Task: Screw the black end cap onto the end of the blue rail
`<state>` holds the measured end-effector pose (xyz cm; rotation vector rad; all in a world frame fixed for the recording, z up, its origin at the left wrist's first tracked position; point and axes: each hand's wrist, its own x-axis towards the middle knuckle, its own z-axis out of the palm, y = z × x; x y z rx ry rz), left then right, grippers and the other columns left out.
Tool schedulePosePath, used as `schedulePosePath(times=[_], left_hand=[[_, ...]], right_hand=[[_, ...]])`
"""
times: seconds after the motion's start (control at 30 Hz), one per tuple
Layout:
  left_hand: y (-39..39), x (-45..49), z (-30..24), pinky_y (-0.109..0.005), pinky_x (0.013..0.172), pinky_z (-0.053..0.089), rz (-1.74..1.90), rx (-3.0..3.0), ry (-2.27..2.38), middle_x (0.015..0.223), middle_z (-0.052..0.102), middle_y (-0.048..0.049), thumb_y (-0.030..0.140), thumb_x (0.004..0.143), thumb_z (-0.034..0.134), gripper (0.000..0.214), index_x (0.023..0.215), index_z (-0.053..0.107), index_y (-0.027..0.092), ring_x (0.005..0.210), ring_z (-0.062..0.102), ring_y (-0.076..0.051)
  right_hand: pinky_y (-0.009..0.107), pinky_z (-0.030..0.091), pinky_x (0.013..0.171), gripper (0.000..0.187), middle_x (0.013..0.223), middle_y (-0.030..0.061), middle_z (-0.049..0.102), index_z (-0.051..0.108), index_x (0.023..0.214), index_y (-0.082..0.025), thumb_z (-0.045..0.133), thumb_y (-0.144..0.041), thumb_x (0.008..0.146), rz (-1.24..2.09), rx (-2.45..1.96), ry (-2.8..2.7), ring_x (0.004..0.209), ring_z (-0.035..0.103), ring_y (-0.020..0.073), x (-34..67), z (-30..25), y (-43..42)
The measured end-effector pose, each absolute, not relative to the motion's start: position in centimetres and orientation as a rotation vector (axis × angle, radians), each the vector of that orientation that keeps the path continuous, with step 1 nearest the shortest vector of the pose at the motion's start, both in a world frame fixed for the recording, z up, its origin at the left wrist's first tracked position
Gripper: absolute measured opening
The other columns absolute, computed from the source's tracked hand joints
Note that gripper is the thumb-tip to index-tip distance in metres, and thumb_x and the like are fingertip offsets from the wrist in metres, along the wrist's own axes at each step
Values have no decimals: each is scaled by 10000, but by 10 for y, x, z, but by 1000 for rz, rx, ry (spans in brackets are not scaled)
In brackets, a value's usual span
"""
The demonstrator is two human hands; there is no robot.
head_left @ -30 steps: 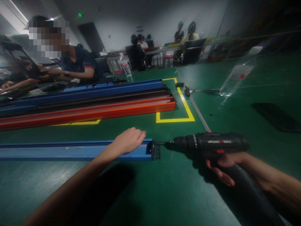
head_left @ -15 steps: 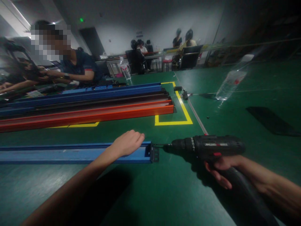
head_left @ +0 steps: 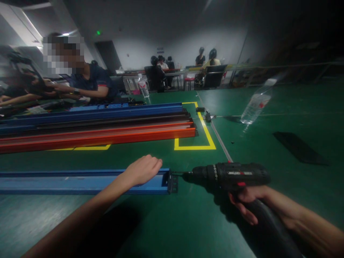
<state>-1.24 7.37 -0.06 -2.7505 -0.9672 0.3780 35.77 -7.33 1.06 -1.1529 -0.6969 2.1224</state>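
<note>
A long blue metal rail (head_left: 67, 182) lies across the green table in front of me, with a black end plate (head_left: 172, 183) at its right end. My left hand (head_left: 142, 169) rests on top of the rail near that end, fingers curled over it. My right hand (head_left: 248, 200) grips the handle of a black cordless drill (head_left: 228, 175). The drill lies level, and its bit touches the end plate.
Blue, black and orange rails (head_left: 102, 125) are stacked behind, beside a yellow taped rectangle (head_left: 200, 145). A plastic bottle (head_left: 254, 105) and a dark flat mat (head_left: 298, 147) are at the right. A person (head_left: 88, 84) sits at the far left; others sit farther back.
The view has tilted up slightly, so everything sits lower in the picture. Both hands, the drill and the rail keep the same positions relative to each other.
</note>
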Motion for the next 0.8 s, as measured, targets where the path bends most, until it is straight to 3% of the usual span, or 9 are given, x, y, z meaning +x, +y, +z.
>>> schedulePosePath(times=[0.37, 0.8], left_hand=[[71, -9, 1, -356, 706, 479, 348, -2731, -984, 921, 666, -131, 175, 1001, 272, 366, 1135, 607, 114, 840, 606, -245], [74, -8, -3, -334, 672, 486, 245, -2746, -1059, 837, 655, -106, 227, 1027, 251, 397, 1007, 636, 133, 770, 617, -222]], right_hand=[[169, 466, 464, 225, 625, 52, 716, 774, 792, -85, 694, -259, 675, 2100, -1150, -697, 444, 621, 88, 355, 9, -73], [223, 469, 535, 332, 698, 70, 706, 735, 902, -50, 645, -313, 721, 2107, -1135, -787, 506, 618, 95, 356, 14, -70]])
